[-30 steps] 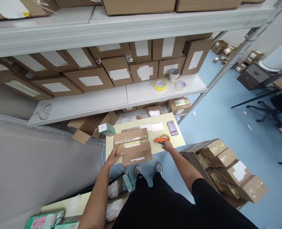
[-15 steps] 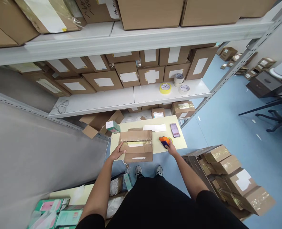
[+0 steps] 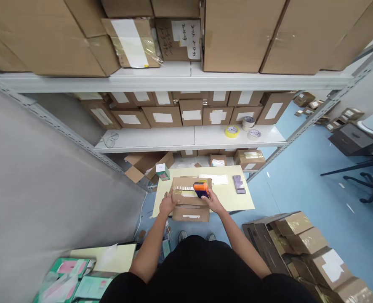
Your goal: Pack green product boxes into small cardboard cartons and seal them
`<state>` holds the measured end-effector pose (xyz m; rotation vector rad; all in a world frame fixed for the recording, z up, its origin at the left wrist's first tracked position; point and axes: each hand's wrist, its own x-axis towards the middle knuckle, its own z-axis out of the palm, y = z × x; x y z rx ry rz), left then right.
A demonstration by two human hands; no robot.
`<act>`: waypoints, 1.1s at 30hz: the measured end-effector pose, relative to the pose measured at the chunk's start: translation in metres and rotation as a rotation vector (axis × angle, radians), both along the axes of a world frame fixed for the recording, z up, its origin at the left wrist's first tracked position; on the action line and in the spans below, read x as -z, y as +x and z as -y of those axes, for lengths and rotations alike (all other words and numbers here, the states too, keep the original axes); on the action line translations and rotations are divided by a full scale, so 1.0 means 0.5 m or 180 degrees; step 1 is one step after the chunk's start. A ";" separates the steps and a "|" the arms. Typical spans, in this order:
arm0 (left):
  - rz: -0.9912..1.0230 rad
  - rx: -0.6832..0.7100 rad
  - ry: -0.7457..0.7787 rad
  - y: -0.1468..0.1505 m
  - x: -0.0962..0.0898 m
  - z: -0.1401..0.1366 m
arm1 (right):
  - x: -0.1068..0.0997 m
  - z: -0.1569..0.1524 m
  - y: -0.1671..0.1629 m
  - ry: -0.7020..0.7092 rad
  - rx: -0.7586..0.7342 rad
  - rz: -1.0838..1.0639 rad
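Note:
A cardboard box (image 3: 189, 213) lies on the pale yellow tabletop, its top flaps closed over. My left hand (image 3: 167, 204) grips the box at its left end, thumb toward the near side. In my right hand (image 3: 213, 201) is an orange and dark blue tape dispenser (image 3: 201, 189), held over the right part of the box top. A shiny strip of tape (image 3: 183, 188) runs leftward from the dispenser along the seam. Whether the dispenser touches the cardboard, I cannot tell.
On the table (image 3: 237, 204) stand a small green and white box (image 3: 163, 171), white paper (image 3: 216, 179) and blurred purple packets (image 3: 238, 184). Tape rolls (image 3: 232, 131) sit on the shelf behind. Stacked cartons (image 3: 300, 235) stand at right, green boxes (image 3: 69, 269) at lower left.
My right hand has brought the tape dispenser from the table's right side leftward over the box. Tape now lies along the seam. My left hand stays at the box's left end; the view has shifted.

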<state>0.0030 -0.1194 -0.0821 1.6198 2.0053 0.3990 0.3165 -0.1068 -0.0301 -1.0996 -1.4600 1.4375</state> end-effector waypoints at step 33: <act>0.3695 -0.0563 0.0616 -0.026 -0.300 -0.049 | -0.096 -0.025 -0.105 0.0087 -0.0197 0.1481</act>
